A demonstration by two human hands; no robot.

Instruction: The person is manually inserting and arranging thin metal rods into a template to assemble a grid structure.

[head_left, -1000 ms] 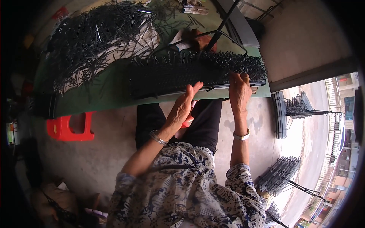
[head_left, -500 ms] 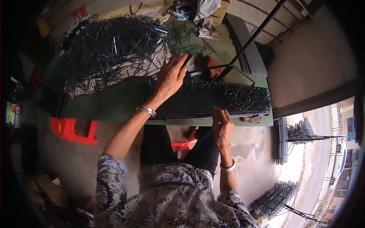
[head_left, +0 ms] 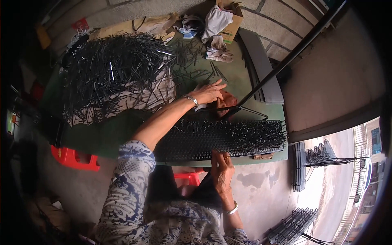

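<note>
A long black perforated panel (head_left: 183, 143) lies along the table's near edge. Many thin dark rods (head_left: 261, 132) stick up from its right part and far side. My left hand (head_left: 209, 93) reaches beyond the panel, fingers stretched out beside a reddish-brown cloth (head_left: 227, 102); I see nothing held in it. At the panel's front edge is my right hand (head_left: 222, 169), its fingers pressed together with the tips at the lowest holes. Whatever those fingertips hold is too small to make out. A large heap of loose black rods (head_left: 118, 69) rests on pale cloth at the left.
A black metal bar (head_left: 281, 67) slants over the green table (head_left: 102, 139) from the upper right. Grey flat panels (head_left: 261, 65) lie at the right, and a cardboard box (head_left: 233, 24) with cloths stands behind. Red plastic stools (head_left: 73, 158) and wire racks (head_left: 322, 155) are on the floor.
My left hand has moved right and farther away, from the heap's edge to the reddish-brown cloth. My right hand has slid left along the panel's front edge. The whole view has tilted upward.
</note>
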